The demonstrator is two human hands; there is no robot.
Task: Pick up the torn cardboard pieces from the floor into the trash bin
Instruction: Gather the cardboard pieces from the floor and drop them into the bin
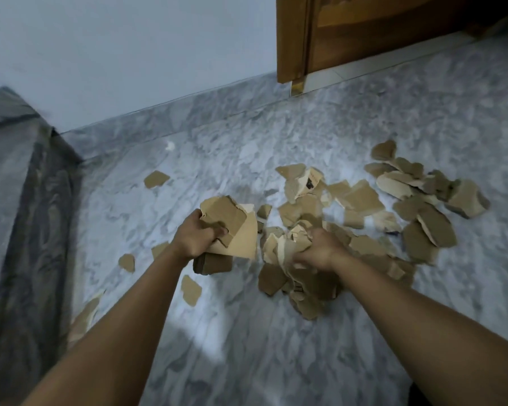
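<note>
Gathering step, not the drop: you're mid-scoop, both hands loaded, and the bin is not in view anywhere.

Marble floor (247, 361): carries all of it. Wooden door (393, 33) at top = ref. point for everything below.

Main pile (364, 200) of torn cardboard: on the floor below the door, spreading down-right of it. Most pieces not yet lifted, so by my read the bulk of the job is left.

Stack (229, 221): flat pieces, down-left of the door, off the floor in your left hand (192, 240). Fingers & thumb curled tight round it, firm hold.

Bunch (288, 247): crumpled pieces, roughly straight below the door's left jamb. Your right hand (320, 252) has its fingers curled into it. Blurred, so can't tell how secure that hold is.

Loose scraps (190, 290): a few singles far down-left of the door, apart from the pile. Stray scrap (156, 178) lies nearer the door than those.

Next, as I judge it: lift both loads together w/o shedding, locate the bin, drop. The stack is wide and its edges overhang your palm, so pieces may slip. Then back for the pile, singles last.
</note>
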